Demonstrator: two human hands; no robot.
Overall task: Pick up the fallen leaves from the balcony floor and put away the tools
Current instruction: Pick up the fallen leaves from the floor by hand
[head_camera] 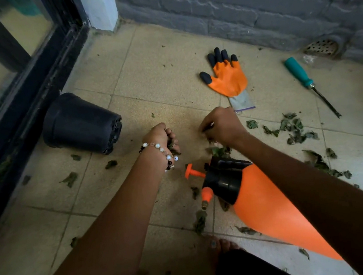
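Dry green leaves (293, 129) lie scattered over the beige tiled floor, thickest at the right. My left hand (163, 137), with a bead bracelet at the wrist, grips a small bunch of leaves in its curled fingers. My right hand (222, 125) is curled over the floor just above more leaves (221, 151) and pinches something small and dark. An orange spray bottle (262, 207) with a black cap lies on its side under my right forearm. An orange and black glove (228, 76) lies flat beyond my right hand. A teal-handled screwdriver (308, 83) lies at the far right.
A black plastic pot (80, 124) lies tipped over at the left, beside the dark frame of a glass door (18, 95). A grey brick wall (250, 4) runs along the back, with a round floor drain (321, 47) at its foot. My bare toes (219, 245) show at the bottom.
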